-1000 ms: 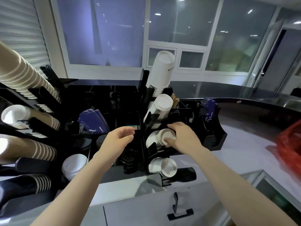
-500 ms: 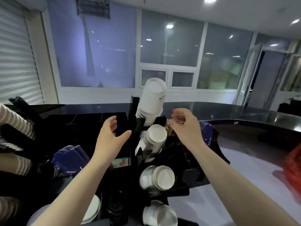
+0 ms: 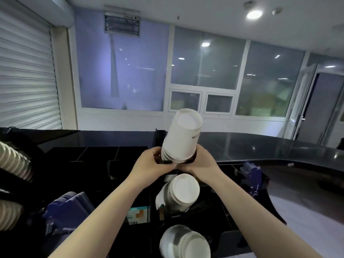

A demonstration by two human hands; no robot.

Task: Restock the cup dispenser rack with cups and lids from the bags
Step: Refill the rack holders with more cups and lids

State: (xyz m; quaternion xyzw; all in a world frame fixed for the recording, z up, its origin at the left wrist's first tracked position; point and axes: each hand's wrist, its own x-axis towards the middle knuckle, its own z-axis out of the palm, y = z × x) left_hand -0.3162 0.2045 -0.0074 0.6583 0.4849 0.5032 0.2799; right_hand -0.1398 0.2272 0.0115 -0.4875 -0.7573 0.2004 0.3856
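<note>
White cup stack [image 3: 183,138]: top slot of black rack [image 3: 158,140], tilted, bases toward camera. Left hand [image 3: 151,165] and right hand [image 3: 202,164] curl round its lower end, one on each side, fingertips nearly meeting beneath. Two more cup stacks [image 3: 181,192] in slots below. Dark worktop [image 3: 260,144] behind.

Black cup rack [image 3: 130,155] with three white cup stacks [image 3: 181,138], on dark counter [image 3: 260,144].

Dim bluish room; ceiling downlight [image 3: 254,14] glares, reflections dot windows [image 3: 208,64]; edges bowed, soft motion blur throughout.
</note>
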